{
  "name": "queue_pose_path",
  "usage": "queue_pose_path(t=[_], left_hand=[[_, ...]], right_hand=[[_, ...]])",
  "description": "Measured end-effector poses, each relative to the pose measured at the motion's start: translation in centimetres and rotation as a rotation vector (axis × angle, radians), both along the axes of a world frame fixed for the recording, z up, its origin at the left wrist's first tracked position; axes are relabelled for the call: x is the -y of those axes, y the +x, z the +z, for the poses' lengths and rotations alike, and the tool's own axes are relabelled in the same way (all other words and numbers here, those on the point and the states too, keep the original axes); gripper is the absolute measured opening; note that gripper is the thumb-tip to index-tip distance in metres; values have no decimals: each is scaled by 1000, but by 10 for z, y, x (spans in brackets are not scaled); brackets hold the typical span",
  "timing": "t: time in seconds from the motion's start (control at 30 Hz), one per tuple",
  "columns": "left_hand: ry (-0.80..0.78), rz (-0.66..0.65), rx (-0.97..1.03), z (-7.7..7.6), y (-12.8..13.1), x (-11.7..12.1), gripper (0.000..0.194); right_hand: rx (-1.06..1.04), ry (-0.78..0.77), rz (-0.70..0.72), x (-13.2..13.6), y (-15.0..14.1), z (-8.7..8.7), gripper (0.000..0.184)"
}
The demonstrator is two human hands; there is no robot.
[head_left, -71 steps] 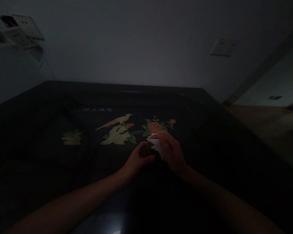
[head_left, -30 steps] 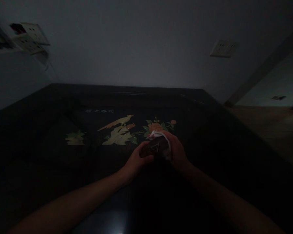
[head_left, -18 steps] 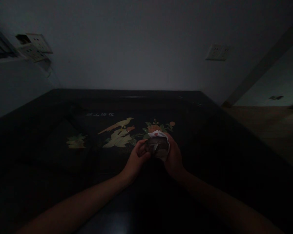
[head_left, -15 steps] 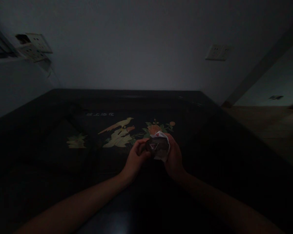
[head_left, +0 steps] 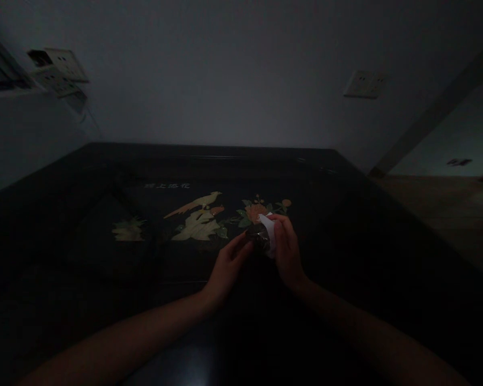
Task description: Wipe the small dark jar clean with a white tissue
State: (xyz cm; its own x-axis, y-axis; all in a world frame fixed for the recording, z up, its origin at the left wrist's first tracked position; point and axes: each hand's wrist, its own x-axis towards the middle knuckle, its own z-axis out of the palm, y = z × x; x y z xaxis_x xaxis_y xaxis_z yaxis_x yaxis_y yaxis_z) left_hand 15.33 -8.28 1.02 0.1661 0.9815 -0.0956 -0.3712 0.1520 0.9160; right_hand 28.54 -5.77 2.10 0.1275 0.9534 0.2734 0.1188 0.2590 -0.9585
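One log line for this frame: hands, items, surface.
left hand: gripping dark shiny object | right hand: holding white sheet against it | surface: dark tabletop with bird picture

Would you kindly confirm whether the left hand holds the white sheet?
No, the right hand holds the white sheet; the left hand grips a dark object.

Very dim, pale glare low on dark tabletop [head_left: 326, 257], lower right near-black

A dark, glossy object [head_left: 259, 236], its form unclear, sits at five o'clock from the view's centre; a folded white tissue [head_left: 270, 231] covers its three o'clock side, a corner pointing toward eleven.
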Motion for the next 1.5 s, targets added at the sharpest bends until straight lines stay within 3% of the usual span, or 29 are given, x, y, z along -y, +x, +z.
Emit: queue_pose_path(t=[0.2,0.33,0.7,0.87,1.0,1.27,1.5], left_hand=[[35,14,-40,3,1,-3,53],[-5,-9,-10,4,2,-4,63],[-35,-7,132,-10,-3,-7,53],[-41,-9,190,-7,-4,-9,49],[-57,-28,269,-6,-2,-10,57],[-72,-175,330,-7,-3,-10,45],[-68,-184,235,-10,-2,-10,43]], right_hand=[[102,66,33,10,-5,6,27],[56,20,31,11,-6,7,27],[-396,-141,44,-11,6,26,16],[-145,-76,151,-9,9,28,19],[126,62,266,-3,7,28,25],[295,306,228,-1,8,21,26],[383,293,243,0,8,22,31]])
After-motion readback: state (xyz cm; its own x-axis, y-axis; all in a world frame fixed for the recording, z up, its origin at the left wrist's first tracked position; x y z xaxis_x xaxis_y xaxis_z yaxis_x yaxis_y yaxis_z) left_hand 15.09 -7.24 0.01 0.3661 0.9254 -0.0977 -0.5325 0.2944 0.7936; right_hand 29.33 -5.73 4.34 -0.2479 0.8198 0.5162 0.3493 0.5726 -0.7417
